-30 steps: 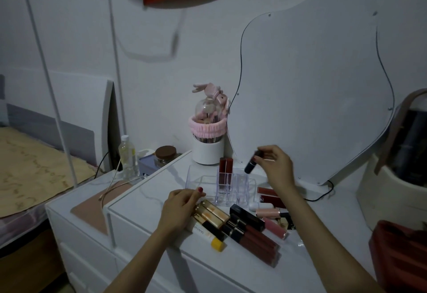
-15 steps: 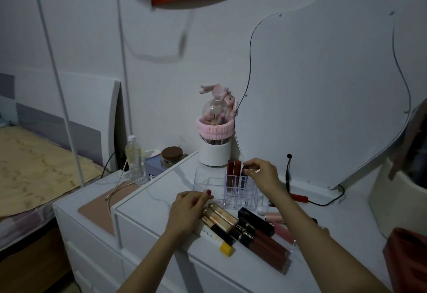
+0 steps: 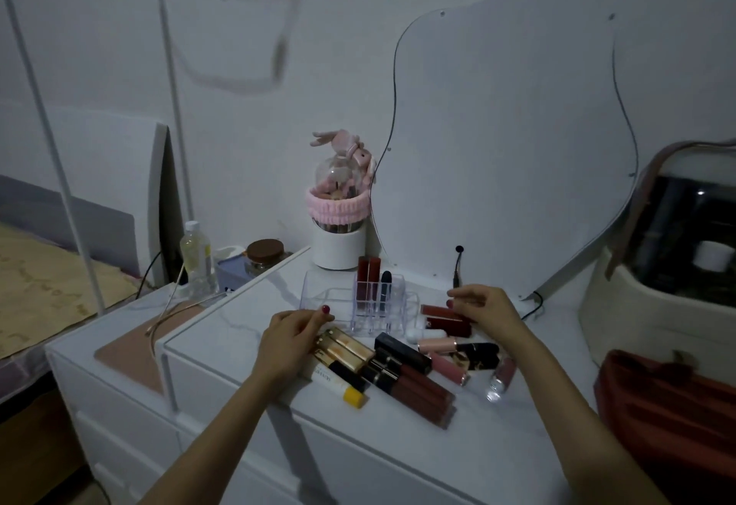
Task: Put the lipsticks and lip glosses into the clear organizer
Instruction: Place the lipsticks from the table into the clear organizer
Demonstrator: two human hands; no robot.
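The clear organizer [image 3: 318, 297] stands at the back of the white dresser top [image 3: 458, 445]. Two red lip glosses [image 3: 367, 275] and a dark lipstick [image 3: 385, 285] stand upright in it. Several tubes lie loose in front. My left hand [image 3: 288, 341] rests with curled fingers over the left ends of the gold lip glosses [image 3: 350, 347]. My right hand [image 3: 488, 313] hovers to the right of the organizer, with its fingertips at the right end of a red lip gloss [image 3: 436, 310]. Whether it pinches the tube is hidden.
A white brush holder with a pink headband [image 3: 338, 243] and a wavy mirror [image 3: 509, 138] stand behind the organizer. A cable plug [image 3: 458, 265] sticks up by the mirror. A cream cosmetic case [image 3: 621, 317] and a red bag [image 3: 669, 421] are at the right. A bottle [image 3: 195, 253] and a jar [image 3: 265, 255] stand at the left.
My right hand set the dark lipstick upright in the organizer, let it go, and moved right and down to the loose red tubes. My left hand stayed on the gold tubes.
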